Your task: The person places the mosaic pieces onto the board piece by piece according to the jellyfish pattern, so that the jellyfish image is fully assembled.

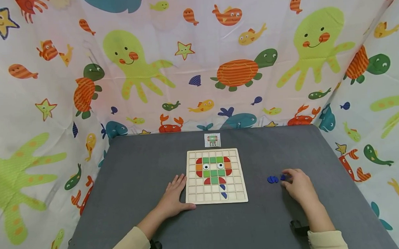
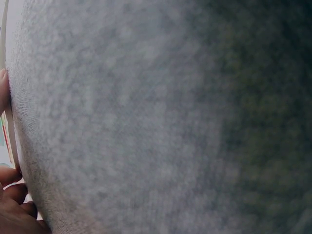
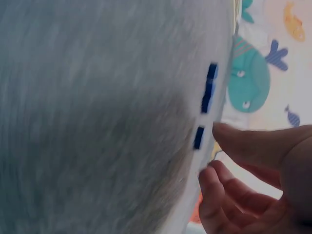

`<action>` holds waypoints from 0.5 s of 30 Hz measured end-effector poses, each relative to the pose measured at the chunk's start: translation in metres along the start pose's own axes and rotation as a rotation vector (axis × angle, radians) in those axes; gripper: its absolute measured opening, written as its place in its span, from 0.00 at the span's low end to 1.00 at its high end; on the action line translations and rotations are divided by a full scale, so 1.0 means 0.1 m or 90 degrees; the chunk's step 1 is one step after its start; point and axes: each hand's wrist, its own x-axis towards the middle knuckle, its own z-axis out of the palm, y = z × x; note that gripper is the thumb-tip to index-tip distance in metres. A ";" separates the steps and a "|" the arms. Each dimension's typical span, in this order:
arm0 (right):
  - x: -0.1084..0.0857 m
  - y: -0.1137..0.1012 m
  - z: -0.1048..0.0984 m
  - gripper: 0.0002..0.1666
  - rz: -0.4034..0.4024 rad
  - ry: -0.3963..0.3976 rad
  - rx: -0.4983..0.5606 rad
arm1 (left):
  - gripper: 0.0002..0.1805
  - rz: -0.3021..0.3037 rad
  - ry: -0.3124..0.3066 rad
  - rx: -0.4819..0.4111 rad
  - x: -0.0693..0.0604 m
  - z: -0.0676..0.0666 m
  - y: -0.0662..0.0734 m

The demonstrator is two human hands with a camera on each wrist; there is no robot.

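Observation:
A pale wooden grid board (image 1: 232, 174) lies on the grey table, bearing red, orange and green pieces and two round eye pieces. Two blue rounded pieces (image 1: 224, 195) sit in its lower squares. My left hand (image 1: 173, 198) rests at the board's lower left corner, fingers along the left edge and thumb at the bottom edge. To the right, my right hand (image 1: 300, 187) reaches around a single blue piece (image 3: 199, 137), thumb and fingertips apart. In the right wrist view that piece lies on the table, with a gap to the thumb. Other loose blue pieces (image 1: 272, 179) lie just left of it.
A small picture card (image 1: 212, 140) with a similar coloured figure lies behind the board. The grey table (image 1: 148, 159) is backed by a white curtain (image 1: 184, 81) printed with sea animals. Dark straps (image 1: 298, 228) are at the wrists.

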 end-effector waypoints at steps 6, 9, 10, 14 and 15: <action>0.07 0.18 0.02 0.25 -0.009 -0.032 0.008 | 0.67 -0.005 -0.005 0.007 0.01 0.01 0.00; 0.11 0.22 0.05 0.23 -0.023 -0.018 0.010 | 0.67 -0.004 -0.006 0.007 0.01 0.01 -0.01; 0.13 0.23 0.06 0.23 -0.028 -0.015 0.010 | 0.67 -0.004 -0.007 0.007 0.01 0.01 -0.01; 0.18 0.25 0.10 0.20 -0.042 -0.005 0.007 | 0.67 -0.003 -0.005 0.003 0.01 0.01 -0.01; 0.18 0.25 0.11 0.20 -0.044 -0.004 0.005 | 0.67 -0.003 -0.006 0.004 0.01 0.02 -0.01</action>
